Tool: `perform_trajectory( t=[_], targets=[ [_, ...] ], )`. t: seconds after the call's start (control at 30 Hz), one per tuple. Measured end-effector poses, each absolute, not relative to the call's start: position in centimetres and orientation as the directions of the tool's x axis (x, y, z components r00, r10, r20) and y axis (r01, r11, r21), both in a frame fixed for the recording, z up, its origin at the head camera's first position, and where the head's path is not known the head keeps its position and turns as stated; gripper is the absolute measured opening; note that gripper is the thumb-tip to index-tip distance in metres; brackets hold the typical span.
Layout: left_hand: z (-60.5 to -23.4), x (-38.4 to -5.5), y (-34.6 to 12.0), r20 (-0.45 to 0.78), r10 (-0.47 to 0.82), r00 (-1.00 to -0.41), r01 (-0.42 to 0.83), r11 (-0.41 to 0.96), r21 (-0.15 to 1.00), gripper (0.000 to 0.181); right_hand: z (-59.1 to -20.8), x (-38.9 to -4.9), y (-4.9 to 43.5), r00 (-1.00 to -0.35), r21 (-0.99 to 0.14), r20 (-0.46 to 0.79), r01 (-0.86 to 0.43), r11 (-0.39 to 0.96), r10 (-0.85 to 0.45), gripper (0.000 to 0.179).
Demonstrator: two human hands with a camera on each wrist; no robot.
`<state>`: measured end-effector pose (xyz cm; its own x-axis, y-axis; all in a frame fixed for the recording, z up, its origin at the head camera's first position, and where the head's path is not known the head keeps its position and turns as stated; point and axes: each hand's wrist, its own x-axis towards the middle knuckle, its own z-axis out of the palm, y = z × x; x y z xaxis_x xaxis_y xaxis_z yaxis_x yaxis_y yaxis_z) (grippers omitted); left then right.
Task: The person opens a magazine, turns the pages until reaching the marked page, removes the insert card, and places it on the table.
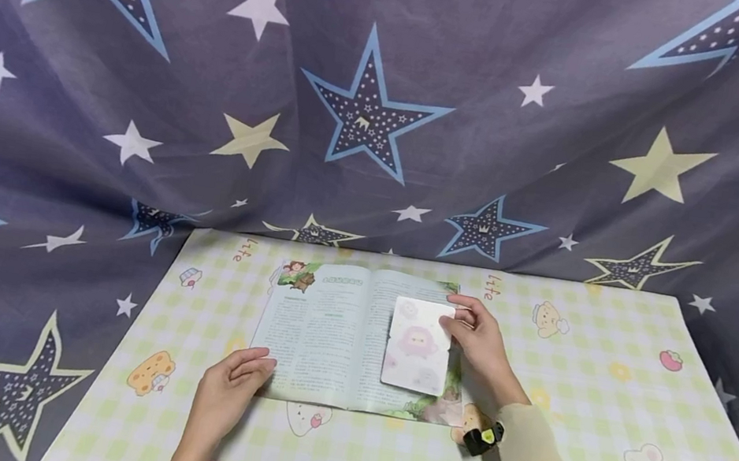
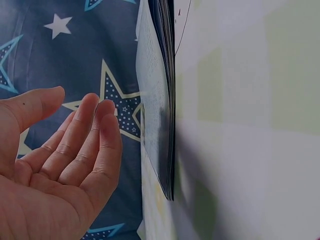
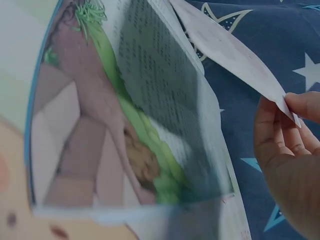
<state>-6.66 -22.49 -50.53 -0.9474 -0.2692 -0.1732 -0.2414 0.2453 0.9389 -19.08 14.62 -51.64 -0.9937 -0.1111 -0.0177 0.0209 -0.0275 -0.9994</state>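
Note:
An open magazine-like book lies on the table, its pages full of printed text with coloured pictures at the corners. Over its right page is a white card with a pink bird-like drawing. My right hand pinches the card's upper right corner between thumb and fingers. In the right wrist view the thin card is raised off the page and slightly bowed. Beside the book's lower left edge is my left hand. The left wrist view shows its fingers loosely bent, apart from the book, with nothing held.
A pale green checked tablecloth with cartoon animal prints covers the table. Behind it hangs a dark curtain patterned with stars. A black wrist device sits at the right wrist.

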Motion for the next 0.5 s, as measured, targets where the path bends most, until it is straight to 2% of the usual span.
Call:
perform_trajectory(
  t=[0.13,0.33,0.5],
  targets=[
    [-50.5,-6.6,-22.5,-0.176,-0.268,-0.947,-0.242,0.238,0.941,0.033,-51.2,-18.9,15.9,-0.996,-1.0,-0.001,0.0,0.009,-0.091,0.045],
    [-50.5,-6.7,-22.4,-0.174,-0.264,-0.949,-0.239,0.236,0.942,0.034,-50.7,-18.5,18.1,-0.998,-0.999,-0.005,0.007,-0.044,-0.055,0.045],
    [-50.5,-6.7,-22.4,-0.172,-0.263,-0.949,-0.237,0.242,0.941,0.033,-50.5,-18.1,20.5,-0.999,-0.999,-0.033,0.033,-0.026,-0.014,0.045]
  ],
)
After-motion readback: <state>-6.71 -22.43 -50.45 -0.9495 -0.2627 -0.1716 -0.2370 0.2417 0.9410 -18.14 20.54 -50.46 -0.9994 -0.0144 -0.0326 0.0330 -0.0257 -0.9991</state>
